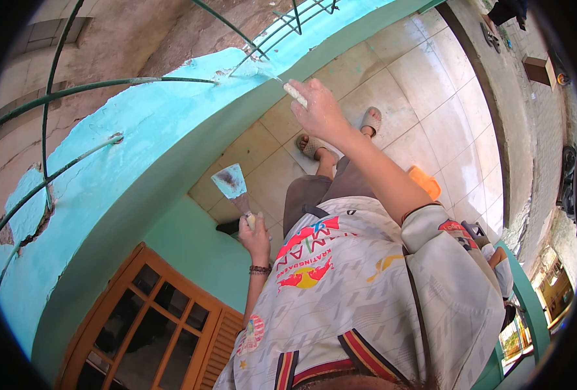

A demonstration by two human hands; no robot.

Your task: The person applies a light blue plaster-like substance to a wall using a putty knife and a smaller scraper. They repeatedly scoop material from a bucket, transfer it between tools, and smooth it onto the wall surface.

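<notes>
In my left hand [256,242], closed round its pale handle, is a wide putty knife [229,182] with turquoise and dark smears on the blade. It is held in front of the wall, apart from it. My right hand [321,112] is closed on the white handle of a second putty knife [295,94]. Its thin blade reaches to the top of the turquoise wall [171,110], near a green metal bar, and how far it touches is hard to see. Along the wall's far edge the paint is chipped and ragged.
Curved green metal bars [139,80] rise from the wall top. An orange plastic thing [425,182] sits on the tiled floor [392,91] behind my right arm. A wooden-framed window [149,325] is at lower left. A brown box [539,71] stands far right.
</notes>
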